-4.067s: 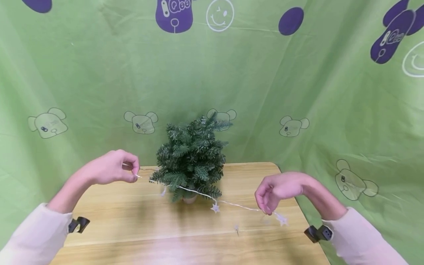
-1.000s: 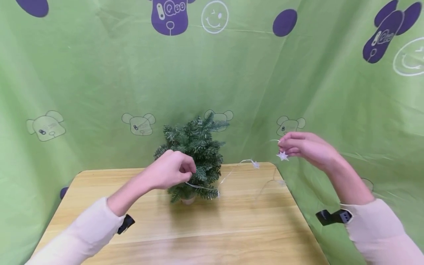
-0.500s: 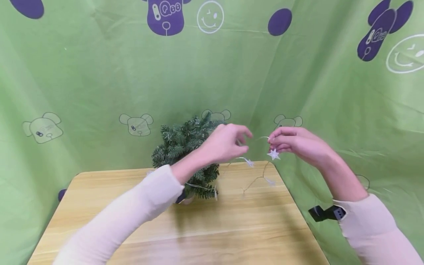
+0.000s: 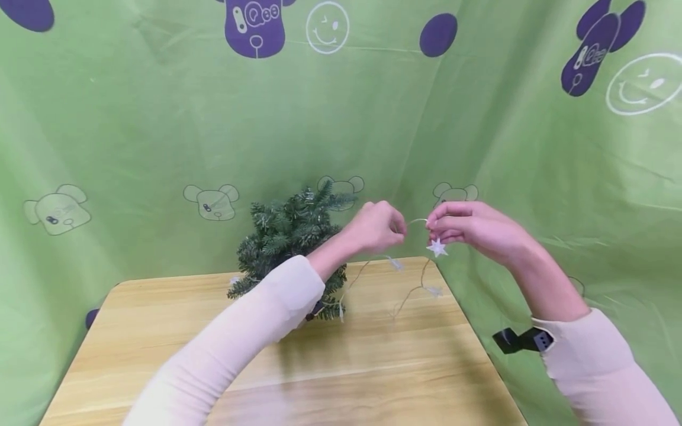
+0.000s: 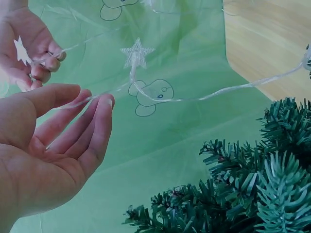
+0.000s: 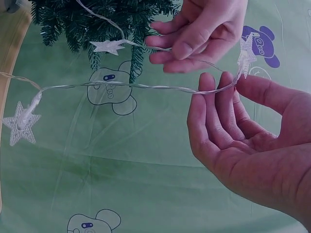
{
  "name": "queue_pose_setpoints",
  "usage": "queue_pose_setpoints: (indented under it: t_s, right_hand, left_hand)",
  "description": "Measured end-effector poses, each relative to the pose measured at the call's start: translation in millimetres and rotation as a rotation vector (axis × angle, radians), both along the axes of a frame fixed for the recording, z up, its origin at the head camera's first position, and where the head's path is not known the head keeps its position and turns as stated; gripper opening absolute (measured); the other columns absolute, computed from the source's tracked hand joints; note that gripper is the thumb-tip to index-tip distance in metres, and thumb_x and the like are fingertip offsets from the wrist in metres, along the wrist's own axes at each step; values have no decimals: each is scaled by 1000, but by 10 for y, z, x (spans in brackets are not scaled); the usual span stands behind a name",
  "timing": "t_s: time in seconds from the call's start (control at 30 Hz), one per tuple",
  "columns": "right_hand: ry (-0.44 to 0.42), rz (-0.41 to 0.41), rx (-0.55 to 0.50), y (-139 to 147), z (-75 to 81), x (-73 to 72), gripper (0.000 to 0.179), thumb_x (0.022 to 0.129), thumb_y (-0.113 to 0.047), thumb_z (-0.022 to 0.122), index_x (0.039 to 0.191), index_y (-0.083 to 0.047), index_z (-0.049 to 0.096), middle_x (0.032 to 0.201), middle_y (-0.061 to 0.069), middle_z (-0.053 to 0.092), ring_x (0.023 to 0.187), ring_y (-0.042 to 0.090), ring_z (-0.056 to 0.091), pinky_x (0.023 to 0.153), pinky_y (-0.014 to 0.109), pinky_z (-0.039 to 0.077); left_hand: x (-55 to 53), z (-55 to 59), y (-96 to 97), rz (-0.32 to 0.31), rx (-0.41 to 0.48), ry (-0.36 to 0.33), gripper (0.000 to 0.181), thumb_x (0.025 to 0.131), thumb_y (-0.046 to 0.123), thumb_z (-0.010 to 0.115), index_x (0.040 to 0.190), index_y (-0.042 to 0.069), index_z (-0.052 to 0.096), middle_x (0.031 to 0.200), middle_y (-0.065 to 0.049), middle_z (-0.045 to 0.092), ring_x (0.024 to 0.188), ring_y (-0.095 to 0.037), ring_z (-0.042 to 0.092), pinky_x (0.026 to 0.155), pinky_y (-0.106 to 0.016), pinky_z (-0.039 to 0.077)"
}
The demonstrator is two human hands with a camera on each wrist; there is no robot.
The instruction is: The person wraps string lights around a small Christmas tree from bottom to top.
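Left hand (image 4: 375, 228) and right hand (image 4: 476, 228) both pinch star string light (image 4: 438, 247), 3 o'clock of artificial fir (image 4: 282, 236). Apparent step: wire handover; next move likely requires slack control.

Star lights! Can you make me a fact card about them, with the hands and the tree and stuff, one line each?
Star lights: clear string with whitish stars
Left hand: pinches their string
Right hand: pinches their string beside a star
Between the hands: a short curved bit of string
Tree: small, green, bushy; its base is hidden behind the left sleeve
Table: light wood look
Background: green cloth with cartoon animal heads
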State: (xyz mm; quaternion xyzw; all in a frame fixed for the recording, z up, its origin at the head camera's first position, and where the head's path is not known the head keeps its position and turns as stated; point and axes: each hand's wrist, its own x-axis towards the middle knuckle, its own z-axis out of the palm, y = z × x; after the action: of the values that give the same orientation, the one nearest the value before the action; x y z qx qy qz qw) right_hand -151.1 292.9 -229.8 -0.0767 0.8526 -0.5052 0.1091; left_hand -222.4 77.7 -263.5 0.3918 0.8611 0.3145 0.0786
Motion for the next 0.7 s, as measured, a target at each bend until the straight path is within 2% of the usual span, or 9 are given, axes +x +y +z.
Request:
queue_pose_setpoints:
  t_s: [0.13,0.27,0.43,0.53,0.7]
  right_hand:
    - [-5,2,10,15,3,-4,27,103,-20,59,115,4,60,105,8,67,97,21,67,91,28,57]
    - [-10,-8,30,37,-6,-17,28,103,-21,58,116,3,60,104,7,67,96,20,66,89,28,57]
    - [-15,-12,36,58,-25,-34,28,103,-22,58,116,2,61,105,5,67,96,18,66,90,29,56]
    - [-20,4,2,47,-24,-41,26,103,-22,58,115,1,62,105,5,68,96,18,67,91,30,57]
    - [-38,23,-44,4,7,-36,23,103,-20,59,113,0,63,104,3,67,94,16,66,89,30,58]
  left_hand:
    - [-16,46,-59,1,-8,-26,11,93,9,68,97,12,78,88,0,76,78,-14,71,67,-19,57]
    - [-3,199,-141,-6,20,-65,11,92,5,66,90,11,75,74,2,72,69,-18,72,56,-21,57]
    - [23,519,-260,-6,58,-86,8,93,8,66,93,11,74,78,1,72,70,-15,71,57,-22,57]
    - [17,691,-312,13,46,-65,10,93,10,66,95,12,75,80,1,74,71,-15,72,56,-21,54]
    - [3,818,-348,39,33,-25,12,92,9,64,91,14,76,77,2,74,69,-14,71,56,-21,54]
